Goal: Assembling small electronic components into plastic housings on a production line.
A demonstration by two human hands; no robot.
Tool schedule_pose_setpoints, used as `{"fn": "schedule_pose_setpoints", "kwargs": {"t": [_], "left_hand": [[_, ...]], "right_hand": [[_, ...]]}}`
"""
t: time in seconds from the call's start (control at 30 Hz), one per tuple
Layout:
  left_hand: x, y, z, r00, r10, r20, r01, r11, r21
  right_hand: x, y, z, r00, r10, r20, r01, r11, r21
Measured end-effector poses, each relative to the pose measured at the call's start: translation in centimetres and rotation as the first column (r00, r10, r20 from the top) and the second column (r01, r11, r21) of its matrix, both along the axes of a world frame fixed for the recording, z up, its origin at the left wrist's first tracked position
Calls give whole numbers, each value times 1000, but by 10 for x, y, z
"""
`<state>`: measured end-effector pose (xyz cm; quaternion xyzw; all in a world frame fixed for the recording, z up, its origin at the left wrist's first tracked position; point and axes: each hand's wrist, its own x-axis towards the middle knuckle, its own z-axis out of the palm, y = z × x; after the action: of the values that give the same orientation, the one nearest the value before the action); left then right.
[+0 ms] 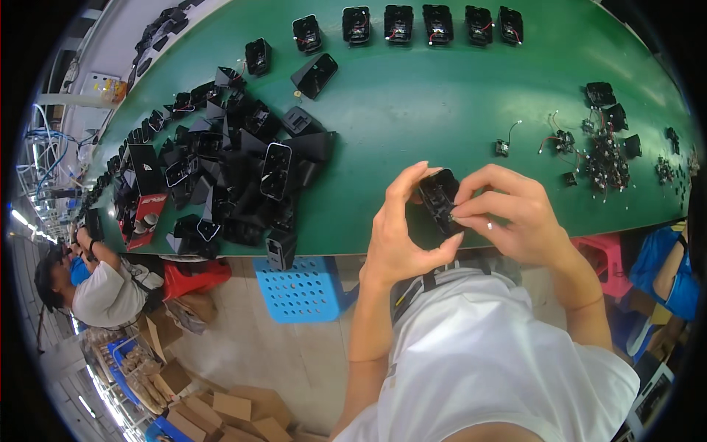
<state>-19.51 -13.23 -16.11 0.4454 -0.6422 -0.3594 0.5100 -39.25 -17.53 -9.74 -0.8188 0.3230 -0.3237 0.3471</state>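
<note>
Above the table's near edge, my left hand (401, 228) grips a black plastic housing (440, 197) between thumb and fingers. Its hollow inner side faces up. My right hand (512, 210) is closed at the housing's right side, thumb and fingertips pinched over its opening. A small white connector (490, 225) shows by the right fingers; the part they pinch is mostly hidden. Beyond my hands, one small module with a thin wire (502, 147) lies on the green table (412, 96).
A large heap of black housings (250, 158) covers the table's left side, beside a red and black box (143, 195). Several housings with wires (398, 24) line the far edge. Small wired modules (607, 162) are piled at right. A blue stool (298, 291) stands below; a person (103, 287) sits at left.
</note>
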Motion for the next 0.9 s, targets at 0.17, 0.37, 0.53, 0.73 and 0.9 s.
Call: {"fn": "schedule_pose_setpoints", "kwargs": {"t": [0.17,0.37,0.53,0.73,0.9], "left_hand": [[2,2,-2,997,-48,-69,51,997,50],[0,0,-3,992,-40,-121,41,999,3],[4,-3,0,995,-102,-7,102,995,-11],[-25,-8,10,993,112,37,-101,972,-211],[-45,-3,20,958,263,117,-192,886,-422]], "right_hand": [[-1,7,-7,997,-20,79,16,999,52],[0,9,-6,988,-103,118,92,991,100],[-3,13,-4,995,-94,42,93,995,31],[-1,24,-35,845,-300,443,-5,823,568],[-6,53,-48,717,-341,608,-144,781,608]]}}
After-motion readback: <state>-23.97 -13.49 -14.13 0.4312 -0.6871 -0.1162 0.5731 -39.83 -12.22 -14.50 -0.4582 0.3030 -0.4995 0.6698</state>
